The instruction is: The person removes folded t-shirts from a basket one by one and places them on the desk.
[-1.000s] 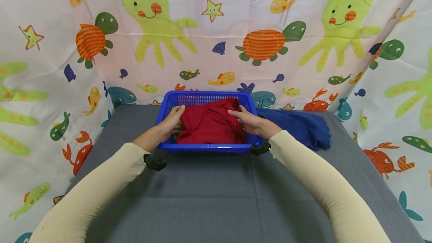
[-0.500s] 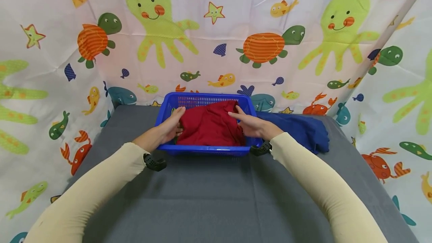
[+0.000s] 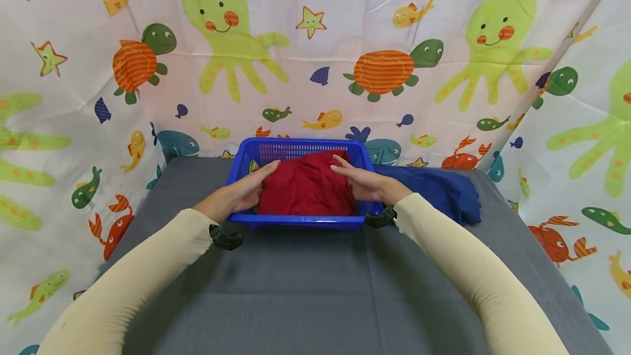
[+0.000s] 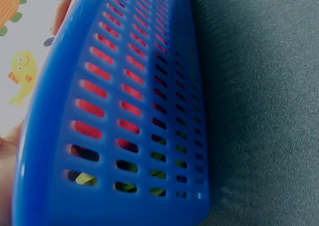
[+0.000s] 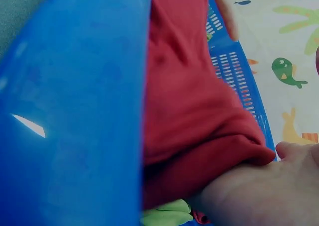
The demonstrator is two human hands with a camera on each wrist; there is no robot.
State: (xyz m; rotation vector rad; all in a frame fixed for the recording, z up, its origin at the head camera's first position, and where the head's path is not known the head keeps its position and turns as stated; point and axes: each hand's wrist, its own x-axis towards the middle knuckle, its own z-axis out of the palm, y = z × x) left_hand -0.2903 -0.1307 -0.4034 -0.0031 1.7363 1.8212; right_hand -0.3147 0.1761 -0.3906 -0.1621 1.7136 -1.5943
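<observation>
Inside blue basket (image 3: 300,219), red cloth (image 3: 305,188)

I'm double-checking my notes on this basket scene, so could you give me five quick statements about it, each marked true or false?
1. A red cloth lies in the blue basket. True.
2. All the cloth on the table is in the basket. False: a blue cloth lies outside it, on the table.
3. A green item also shows inside the basket. True.
4. Both hands are at one end of the basket. False: the left hand is at its left end, the right hand at its right.
5. The person's sleeves are cream-coloured. True.
</observation>
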